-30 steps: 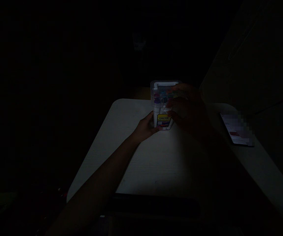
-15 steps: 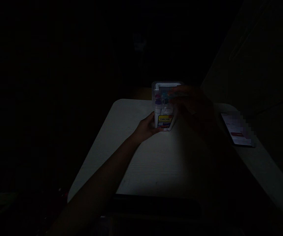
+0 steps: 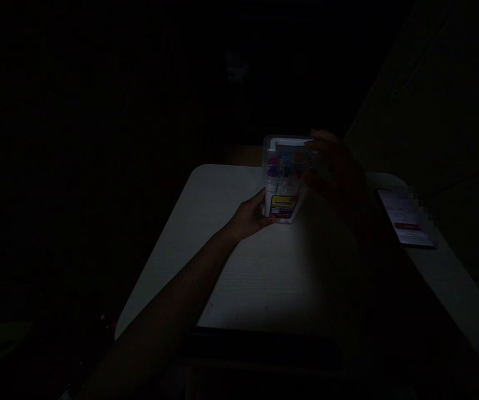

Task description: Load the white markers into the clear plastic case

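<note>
A clear plastic marker case [image 3: 284, 206] stands upright toward the far side of the table, with a yellow and dark label on its front. Purple, pink, blue and red marker caps show through its clear lid [image 3: 279, 145]. My left hand [image 3: 248, 220] is wrapped round the lower left of the case, thumb and fingers apart across its side and front. At the right side of the lid is my right hand [image 3: 334, 166], its fingers at the upper edge and its thumb lower down. Deep shadow hides most of that hand.
The pale wood-grain table [image 3: 248, 278] has rounded corners and a dark strip [image 3: 260, 347] along its near edge. A phone with a lit screen [image 3: 406, 219] lies at the right. A wall rises on the right; the surroundings are very dark.
My right hand has shifted from the lid's front to its right side, uncovering more caps. The case sits slightly further right in view, with my left hand still on it.
</note>
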`<state>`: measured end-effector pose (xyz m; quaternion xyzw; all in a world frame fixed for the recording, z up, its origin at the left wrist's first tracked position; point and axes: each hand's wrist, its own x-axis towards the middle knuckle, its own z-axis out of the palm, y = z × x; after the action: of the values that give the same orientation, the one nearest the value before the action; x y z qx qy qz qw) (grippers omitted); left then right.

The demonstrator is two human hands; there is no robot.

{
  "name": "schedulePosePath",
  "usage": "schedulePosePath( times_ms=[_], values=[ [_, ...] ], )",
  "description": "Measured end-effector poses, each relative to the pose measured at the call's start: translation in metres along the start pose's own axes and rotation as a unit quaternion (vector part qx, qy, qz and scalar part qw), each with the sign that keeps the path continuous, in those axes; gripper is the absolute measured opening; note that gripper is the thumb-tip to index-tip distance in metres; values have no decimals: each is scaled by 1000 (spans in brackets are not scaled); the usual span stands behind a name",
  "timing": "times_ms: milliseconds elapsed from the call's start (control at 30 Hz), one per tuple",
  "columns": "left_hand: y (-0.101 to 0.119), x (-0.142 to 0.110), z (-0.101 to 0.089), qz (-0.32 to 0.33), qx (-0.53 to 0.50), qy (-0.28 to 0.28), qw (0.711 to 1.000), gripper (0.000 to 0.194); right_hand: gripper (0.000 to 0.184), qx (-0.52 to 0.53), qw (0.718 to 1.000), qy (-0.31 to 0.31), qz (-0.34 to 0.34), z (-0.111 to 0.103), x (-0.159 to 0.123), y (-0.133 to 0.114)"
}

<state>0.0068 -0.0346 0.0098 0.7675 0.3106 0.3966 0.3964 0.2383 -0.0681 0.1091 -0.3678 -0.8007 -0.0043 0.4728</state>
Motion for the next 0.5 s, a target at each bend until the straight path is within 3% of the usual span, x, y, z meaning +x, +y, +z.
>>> schedulePosePath(
  times_ms=[200, 367, 500],
  values=[
    [0, -1, -1, 12, 22, -1, 1000, 87, 51, 41, 999, 26, 8, 4, 2, 1],
    [0, -3, 1, 4, -8, -7, 1000, 80, 52, 14, 996, 19, 85, -8, 5, -16],
    [-3, -4, 4, 0, -27, -18, 999, 78, 62, 28, 994, 72, 82, -5, 8, -11]
  ],
)
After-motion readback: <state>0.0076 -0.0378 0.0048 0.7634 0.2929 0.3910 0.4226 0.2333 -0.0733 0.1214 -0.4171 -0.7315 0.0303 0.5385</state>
